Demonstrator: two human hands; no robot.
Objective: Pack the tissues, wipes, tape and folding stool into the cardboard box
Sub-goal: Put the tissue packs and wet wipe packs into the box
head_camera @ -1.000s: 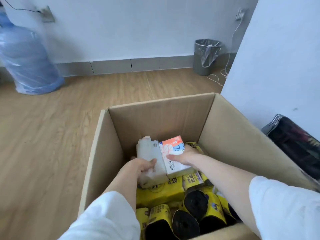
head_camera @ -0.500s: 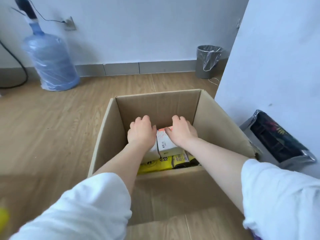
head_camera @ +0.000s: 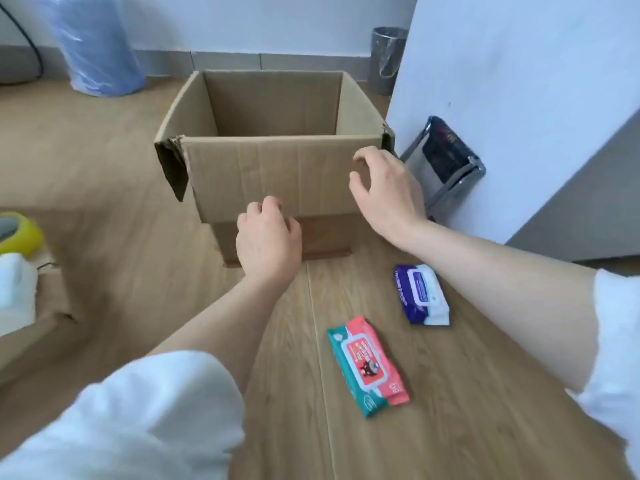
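The open cardboard box (head_camera: 270, 171) stands on the wooden floor ahead of me; its contents are hidden by the near wall. My left hand (head_camera: 266, 240) hovers in front of that wall, fingers curled, holding nothing. My right hand (head_camera: 384, 192) is beside the box's right front corner, fingers apart and empty. Two wipes packs lie on the floor: a teal and red one (head_camera: 367, 365) and a purple and white one (head_camera: 420, 294). A yellow tape roll (head_camera: 19, 232) and a white tissue pack (head_camera: 15, 292) sit at the left edge. The folded stool (head_camera: 446, 157) leans against the white wall.
A blue water bottle (head_camera: 95, 46) stands at the back left by the wall, with a dark cable beside it. A grey waste bin (head_camera: 386, 60) sits behind the box on the right. A white wall panel (head_camera: 519, 81) closes off the right side. A flat cardboard piece (head_camera: 48, 320) lies under the tissue pack.
Both hands have come out of the box, leaving the tissue packs inside, and now hang in front of it. My view has pulled back and down, bringing the wipes, tape and stool into sight.
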